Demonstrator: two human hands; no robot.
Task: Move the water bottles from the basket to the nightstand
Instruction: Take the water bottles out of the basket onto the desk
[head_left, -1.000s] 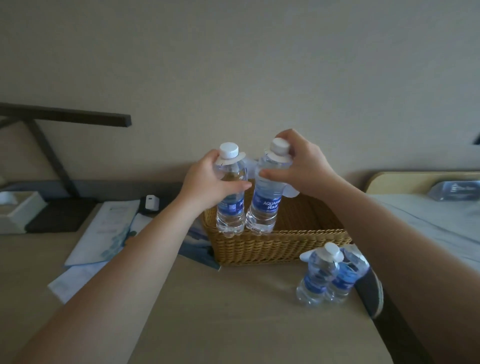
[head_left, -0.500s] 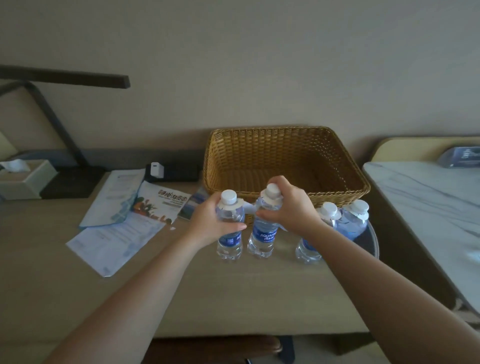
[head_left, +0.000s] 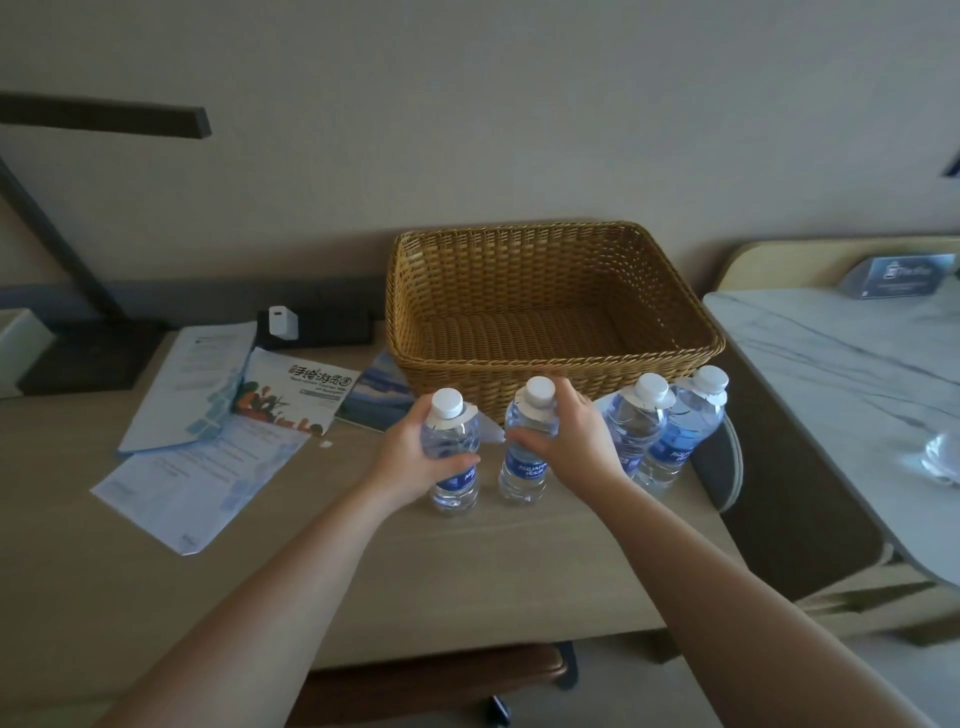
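The woven basket (head_left: 550, 395) stands at the back of the wooden tabletop (head_left: 467, 566) with nothing visible inside. Several clear water bottles with white caps and blue labels stand upright in a row in front of it. My left hand (head_left: 415, 457) grips the leftmost bottle (head_left: 451, 483) around its middle. My right hand (head_left: 566, 441) wraps the shoulder of the second bottle (head_left: 524, 475). Both bottles rest on the tabletop. Two more bottles (head_left: 636, 421) (head_left: 683, 431) stand to the right, untouched, near the table's right edge.
Papers and brochures (head_left: 208, 415) lie on the left of the tabletop. A black lamp base (head_left: 88, 358) and a white charger (head_left: 283, 322) sit at the back left. A marble-topped surface (head_left: 852, 395) stands to the right. A chair seat (head_left: 431, 680) shows below the front edge.
Both hands carried the two bottles out of the basket and down onto the tabletop in front of it. The view tilted down, showing the basket's bare inside.
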